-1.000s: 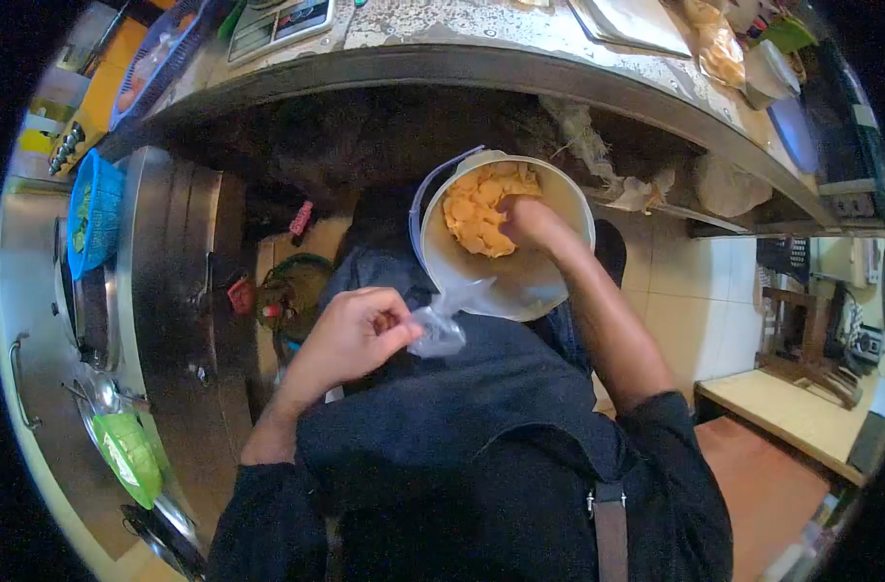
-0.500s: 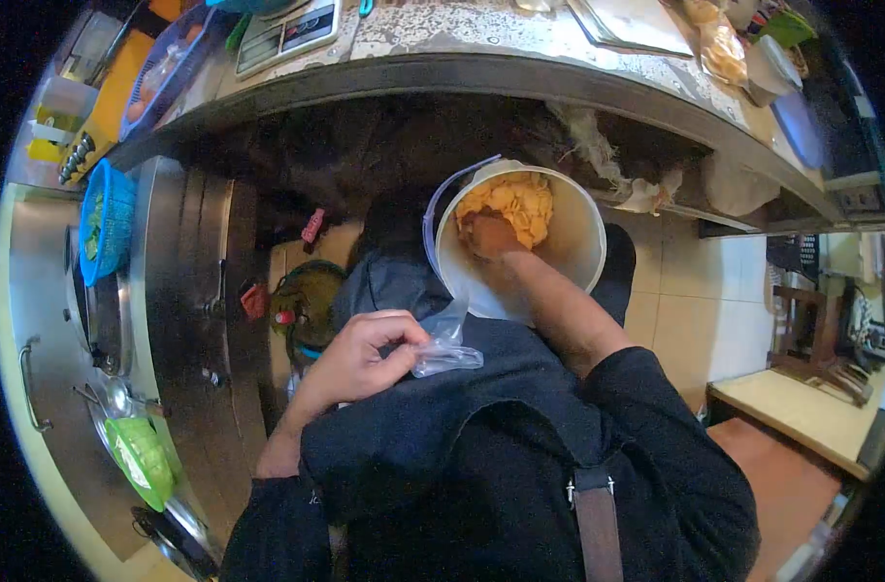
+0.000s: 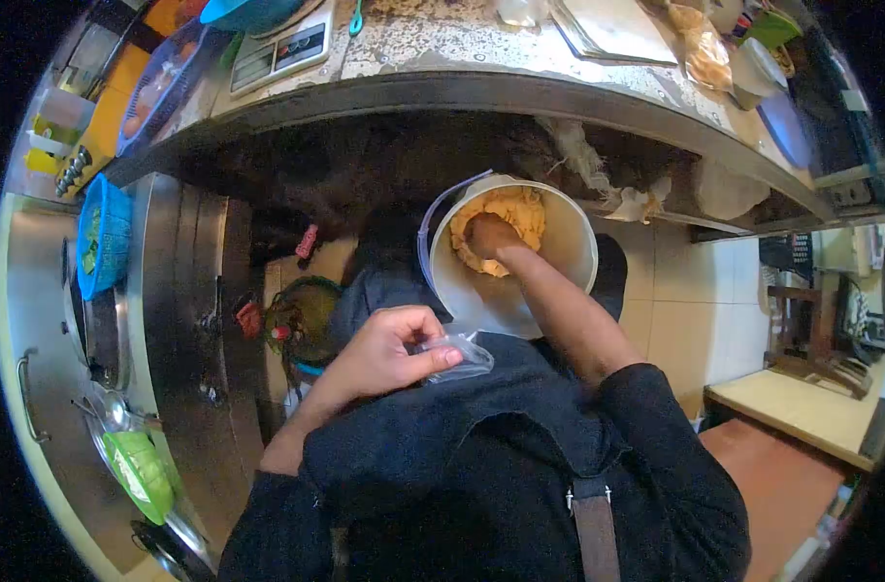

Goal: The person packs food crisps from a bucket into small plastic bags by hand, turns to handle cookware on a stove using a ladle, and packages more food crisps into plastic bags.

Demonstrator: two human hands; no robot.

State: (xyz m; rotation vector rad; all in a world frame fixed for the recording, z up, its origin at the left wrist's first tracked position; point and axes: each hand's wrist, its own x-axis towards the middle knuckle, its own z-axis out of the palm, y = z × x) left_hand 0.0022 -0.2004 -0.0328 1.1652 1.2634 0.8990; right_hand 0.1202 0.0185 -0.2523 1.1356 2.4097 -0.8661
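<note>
A white bucket [image 3: 576,213] with a raised handle is tilted towards me between my legs. Loose orange-yellow food, flaky like chips [image 3: 515,209], lies deep inside it. Into this food reaches my right hand [image 3: 494,236]; its fingers are partly buried and hidden. Just outside the bucket's near rim, my left hand [image 3: 399,351] pinches a clear plastic bag [image 3: 472,359] between thumb and fingers. The bag is crumpled and rests over my dark apron.
Above the bucket runs a worn counter [image 3: 433,44] carrying a scale [image 3: 282,53] and papers [image 3: 617,29]. Steel cabinet doors [image 3: 185,291] stand at left, with a blue basket [image 3: 105,238] beside them. A green net-like container [image 3: 307,315] sits on the floor.
My right hand has shifted slightly left and pushed into the orange-yellow food. My left thumb has slid further along the plastic bag. The view has moved a little.
</note>
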